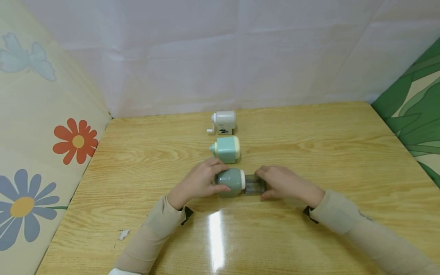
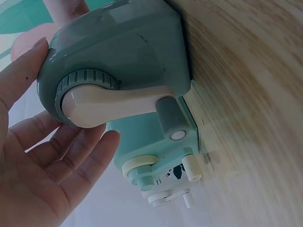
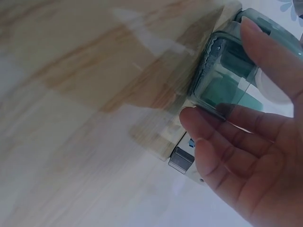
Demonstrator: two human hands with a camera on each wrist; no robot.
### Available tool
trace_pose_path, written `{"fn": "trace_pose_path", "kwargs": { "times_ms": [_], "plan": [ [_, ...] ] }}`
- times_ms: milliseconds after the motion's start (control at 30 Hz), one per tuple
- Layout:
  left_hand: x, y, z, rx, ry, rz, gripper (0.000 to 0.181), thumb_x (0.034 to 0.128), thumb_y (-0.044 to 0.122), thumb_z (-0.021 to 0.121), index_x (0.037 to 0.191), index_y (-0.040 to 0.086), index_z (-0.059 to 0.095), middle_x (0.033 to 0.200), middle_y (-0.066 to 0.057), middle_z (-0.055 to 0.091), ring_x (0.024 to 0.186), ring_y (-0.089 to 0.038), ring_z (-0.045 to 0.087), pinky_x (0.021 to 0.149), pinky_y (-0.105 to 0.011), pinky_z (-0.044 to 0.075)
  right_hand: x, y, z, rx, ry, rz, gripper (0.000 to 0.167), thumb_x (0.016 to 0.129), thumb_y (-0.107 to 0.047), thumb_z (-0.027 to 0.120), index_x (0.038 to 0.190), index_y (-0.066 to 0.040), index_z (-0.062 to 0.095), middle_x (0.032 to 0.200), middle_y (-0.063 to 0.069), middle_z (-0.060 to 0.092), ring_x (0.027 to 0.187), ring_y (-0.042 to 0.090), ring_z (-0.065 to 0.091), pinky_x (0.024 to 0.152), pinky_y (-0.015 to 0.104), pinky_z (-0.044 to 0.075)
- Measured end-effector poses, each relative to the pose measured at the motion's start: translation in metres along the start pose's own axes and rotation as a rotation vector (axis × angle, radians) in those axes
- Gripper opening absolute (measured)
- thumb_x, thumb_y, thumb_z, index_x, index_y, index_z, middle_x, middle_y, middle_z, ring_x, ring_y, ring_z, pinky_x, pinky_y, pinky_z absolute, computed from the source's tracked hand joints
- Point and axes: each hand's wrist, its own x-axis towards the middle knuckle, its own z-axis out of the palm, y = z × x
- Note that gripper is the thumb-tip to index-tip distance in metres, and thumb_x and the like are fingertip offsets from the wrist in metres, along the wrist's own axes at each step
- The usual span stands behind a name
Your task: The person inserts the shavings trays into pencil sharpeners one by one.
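Observation:
A grey-green crank pencil sharpener (image 1: 231, 182) stands on the table, and my left hand (image 1: 199, 180) grips its body from the left, thumb and fingers on either side. In the left wrist view, its pale crank arm (image 2: 123, 105) with a dark green knob faces the palm. From the right, my right hand (image 1: 283, 184) holds the clear shavings drawer (image 1: 253, 185) between thumb and fingers. The drawer sticks out of the sharpener's right end; whether any of it is still inside, I cannot tell.
Behind the held sharpener stands a mint sharpener (image 1: 226, 150) with a cream rim. Farther back is a white one (image 1: 225, 121), its crank to the left. A small torn white patch (image 1: 124, 234) marks the wooden table (image 1: 309, 137) at front left.

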Motion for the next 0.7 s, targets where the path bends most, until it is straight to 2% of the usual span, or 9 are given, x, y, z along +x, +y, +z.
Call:
{"fn": "trace_pose_path", "kwargs": {
  "times_ms": [267, 700],
  "plan": [
    [0.0003, -0.0003, 0.0006, -0.011, 0.006, 0.000, 0.054, 0.0719, 0.035, 0.076, 0.110, 0.000, 0.062, 0.101, -0.008, 0.060, 0.086, -0.016, 0.056, 0.072, -0.024, 0.049, 0.0026, -0.0036, 0.0010, 0.015, -0.010, 0.024, 0.060, 0.068, -0.034, 0.079, 0.107, 0.006, 0.057, 0.092, 0.012, 0.061, 0.074, 0.019, 0.059, 0.063, 0.032, 0.051],
    [-0.0005, -0.0004, 0.0004, -0.017, 0.005, -0.003, 0.054, 0.0721, 0.035, 0.076, 0.111, 0.000, 0.062, 0.101, -0.009, 0.060, 0.086, -0.016, 0.055, 0.072, -0.024, 0.048, 0.0088, -0.0070, 0.0029, 0.036, 0.009, 0.010, 0.059, 0.068, -0.035, 0.079, 0.105, 0.005, 0.057, 0.090, 0.011, 0.061, 0.071, 0.016, 0.057, 0.060, 0.029, 0.050]
  ]
}}
